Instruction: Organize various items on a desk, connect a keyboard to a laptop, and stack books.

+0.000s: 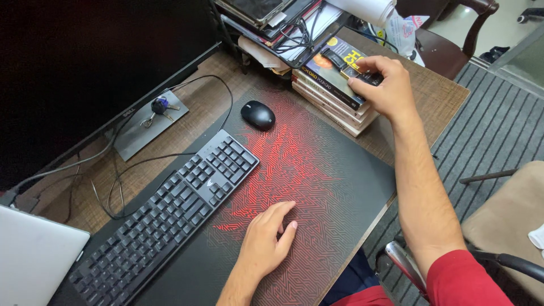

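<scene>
- Fingers of my right hand (381, 85) are pinched narrow on a small dark object (371, 77) lying on top of the stack of books (331, 93); the grip is closed around its edge, thumb on the near side.
- That stack sits past the far right corner of the red-patterned desk mat (317, 187), on the wooden surface (436, 99).
- I've got my left hand (267, 241) resting flat on the mat, fingers loosely spread, holding nothing.
- Black keyboard (170, 212) lies along the mat's left side, just beside my left hand.
- Black mouse (258, 115) sits at the mat's far edge, between keyboard and books.
- Left of the mat, a bunch of keys (157, 107) rests on the monitor stand (144, 127).
- Behind the books, beyond the mat, a tray of papers and cables (286, 31) is piled up.
</scene>
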